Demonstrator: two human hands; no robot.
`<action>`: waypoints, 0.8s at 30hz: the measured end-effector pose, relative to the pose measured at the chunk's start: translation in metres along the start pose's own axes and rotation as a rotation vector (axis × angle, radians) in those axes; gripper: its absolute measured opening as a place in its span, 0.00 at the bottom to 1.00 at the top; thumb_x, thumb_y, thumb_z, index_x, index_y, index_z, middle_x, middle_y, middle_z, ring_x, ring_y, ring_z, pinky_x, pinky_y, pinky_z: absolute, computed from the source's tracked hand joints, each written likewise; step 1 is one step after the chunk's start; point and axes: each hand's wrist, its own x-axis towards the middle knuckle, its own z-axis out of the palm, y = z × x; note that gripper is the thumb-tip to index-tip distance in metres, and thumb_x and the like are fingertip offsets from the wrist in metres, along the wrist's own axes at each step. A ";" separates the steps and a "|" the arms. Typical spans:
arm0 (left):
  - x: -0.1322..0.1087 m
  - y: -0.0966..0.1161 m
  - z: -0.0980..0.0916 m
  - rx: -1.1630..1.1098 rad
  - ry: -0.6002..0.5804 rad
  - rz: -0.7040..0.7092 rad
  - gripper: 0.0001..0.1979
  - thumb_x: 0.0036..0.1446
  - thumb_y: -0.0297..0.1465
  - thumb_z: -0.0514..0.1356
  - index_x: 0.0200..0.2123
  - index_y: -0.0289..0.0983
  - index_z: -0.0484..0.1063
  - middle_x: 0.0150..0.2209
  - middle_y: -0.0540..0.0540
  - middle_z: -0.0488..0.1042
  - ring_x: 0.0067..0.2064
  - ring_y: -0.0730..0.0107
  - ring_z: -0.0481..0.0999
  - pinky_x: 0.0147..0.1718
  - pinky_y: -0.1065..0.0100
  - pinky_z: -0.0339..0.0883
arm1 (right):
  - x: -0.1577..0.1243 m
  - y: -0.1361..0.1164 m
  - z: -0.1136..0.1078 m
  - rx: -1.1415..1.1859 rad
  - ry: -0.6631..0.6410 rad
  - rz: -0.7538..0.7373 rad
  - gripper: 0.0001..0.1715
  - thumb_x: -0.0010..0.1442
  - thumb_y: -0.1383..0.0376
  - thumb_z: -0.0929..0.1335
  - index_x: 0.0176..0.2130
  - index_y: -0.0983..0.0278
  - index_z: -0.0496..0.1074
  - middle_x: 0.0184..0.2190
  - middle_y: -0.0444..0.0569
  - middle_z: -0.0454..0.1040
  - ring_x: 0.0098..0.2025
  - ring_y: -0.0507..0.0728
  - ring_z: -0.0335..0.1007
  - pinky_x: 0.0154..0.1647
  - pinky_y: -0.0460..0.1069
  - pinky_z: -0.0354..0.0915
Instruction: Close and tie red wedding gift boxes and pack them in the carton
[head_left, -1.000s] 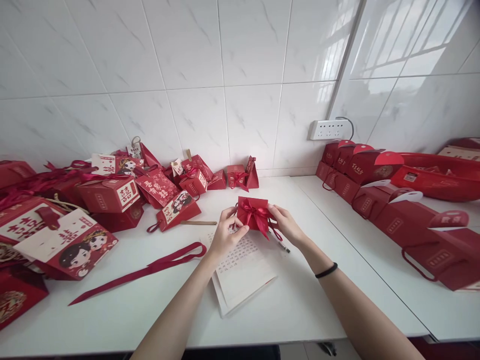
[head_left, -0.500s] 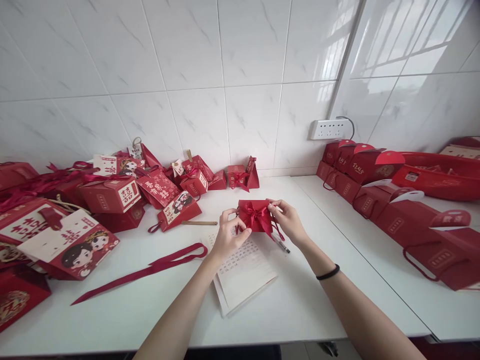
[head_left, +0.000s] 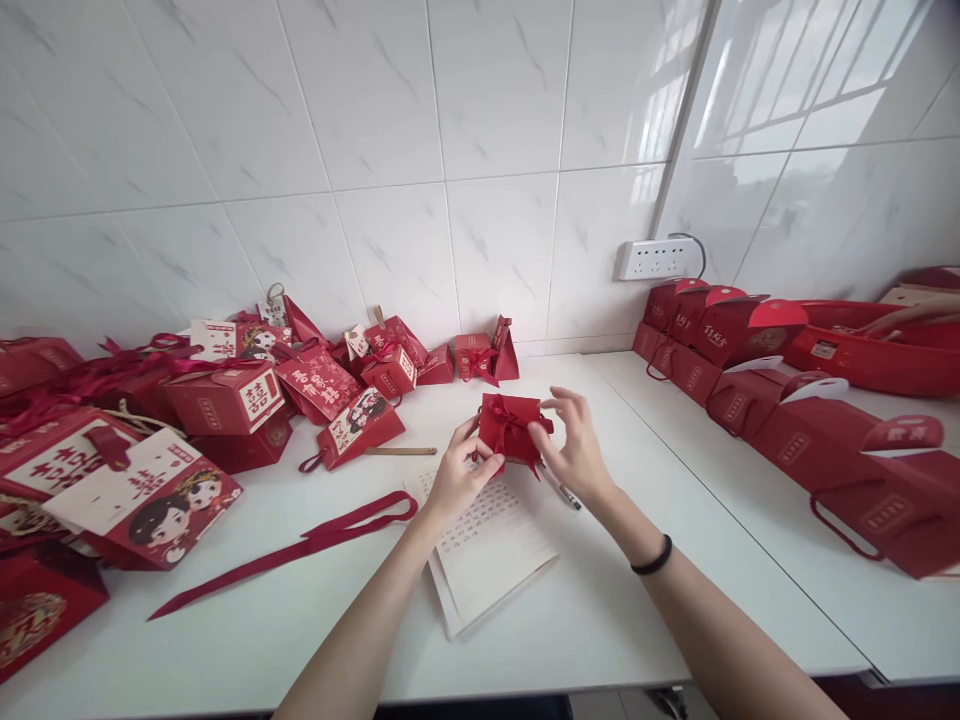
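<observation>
In the head view, the left hand [head_left: 461, 478] is gripping the lower left corner of a small red box [head_left: 501, 432], thumb and fingers closed on it. The right hand [head_left: 574, 450] is pinching the bow [head_left: 519, 424] on the box's front between thumb and forefinger, with the other fingers spreading loose. The box is being held just above a sheet of paper [head_left: 487, 545] lying on the white desk [head_left: 600, 600]. A pen [head_left: 559, 490] is lying under the right hand. A loose ribbon [head_left: 300, 540] is stretching off to the left, near a heap of red boxes [head_left: 225, 395]. More red boxes [head_left: 787, 420] are lining the right side.
</observation>
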 end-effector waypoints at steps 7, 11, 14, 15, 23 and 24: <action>-0.003 0.008 0.000 0.006 0.010 -0.045 0.06 0.52 0.32 0.58 0.24 0.38 0.68 0.55 0.41 0.64 0.57 0.58 0.65 0.51 0.60 0.65 | -0.015 -0.003 0.016 -0.536 -0.317 -0.597 0.11 0.56 0.68 0.66 0.42 0.65 0.68 0.53 0.63 0.62 0.59 0.69 0.56 0.58 0.70 0.53; -0.005 0.009 -0.005 0.115 -0.043 0.016 0.04 0.50 0.27 0.56 0.24 0.38 0.66 0.50 0.43 0.67 0.59 0.58 0.63 0.56 0.57 0.60 | -0.014 0.011 0.020 -0.547 -0.222 -0.612 0.05 0.58 0.71 0.65 0.37 0.64 0.69 0.49 0.60 0.68 0.58 0.67 0.59 0.57 0.69 0.56; 0.006 0.006 -0.007 0.081 0.110 -0.051 0.04 0.52 0.28 0.54 0.33 0.39 0.64 0.49 0.42 0.68 0.57 0.58 0.65 0.54 0.55 0.62 | -0.013 0.016 0.019 -0.471 -0.198 -0.645 0.07 0.61 0.72 0.64 0.36 0.63 0.70 0.49 0.58 0.68 0.58 0.65 0.60 0.58 0.69 0.55; 0.013 0.006 -0.007 0.068 0.176 -0.080 0.08 0.53 0.28 0.54 0.38 0.39 0.63 0.51 0.40 0.67 0.57 0.58 0.65 0.53 0.54 0.63 | -0.013 0.017 0.018 -0.437 -0.194 -0.658 0.07 0.61 0.71 0.63 0.37 0.63 0.71 0.50 0.58 0.67 0.58 0.65 0.59 0.59 0.69 0.55; 0.046 0.023 0.004 0.338 -0.019 0.174 0.06 0.53 0.25 0.56 0.34 0.39 0.71 0.53 0.44 0.66 0.59 0.60 0.61 0.59 0.55 0.55 | -0.021 0.016 0.019 -0.195 -0.113 -0.616 0.09 0.61 0.70 0.64 0.40 0.61 0.72 0.56 0.55 0.56 0.63 0.63 0.48 0.57 0.61 0.63; 0.044 0.022 0.004 0.364 -0.015 0.186 0.06 0.54 0.25 0.55 0.33 0.39 0.71 0.52 0.44 0.67 0.58 0.60 0.62 0.58 0.55 0.56 | -0.021 0.016 0.020 -0.183 -0.105 -0.614 0.10 0.61 0.71 0.64 0.41 0.62 0.72 0.56 0.55 0.56 0.63 0.64 0.49 0.56 0.61 0.64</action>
